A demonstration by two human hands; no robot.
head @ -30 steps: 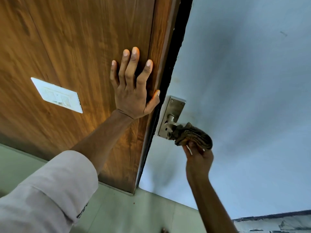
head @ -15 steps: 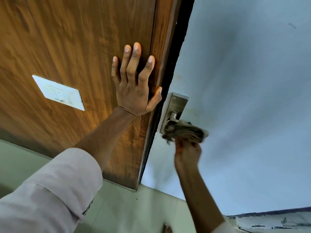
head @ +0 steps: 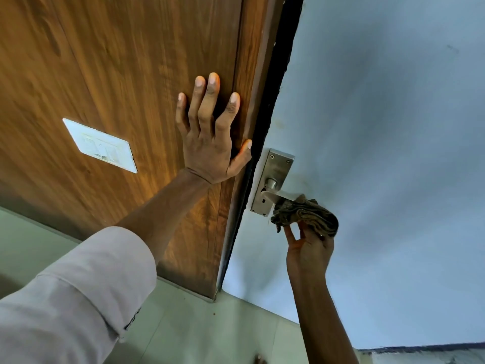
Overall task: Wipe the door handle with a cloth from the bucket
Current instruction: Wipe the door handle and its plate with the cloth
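Observation:
A steel lever door handle (head: 275,194) on a long backplate sits on the pale blue door (head: 380,153). A bunched brown cloth (head: 305,216) wraps the outer end of the lever. My right hand (head: 309,249) grips the cloth from below, fingers closed around it. My left hand (head: 212,143) lies flat, fingers spread, on the wooden panel (head: 118,74) beside the door's edge, holding nothing. The bucket is not in view.
A white switch plate (head: 101,145) is set in the wooden panel to the left. A dark gap (head: 273,101) runs between the panel and the door. Pale tiled floor (head: 196,332) lies below. A dark-edged ledge (head: 425,349) shows at the bottom right.
My right hand has slid the cloth outward along the lever, from near the backplate toward its free end, uncovering the lever's neck. My left hand stays pressed on the wood.

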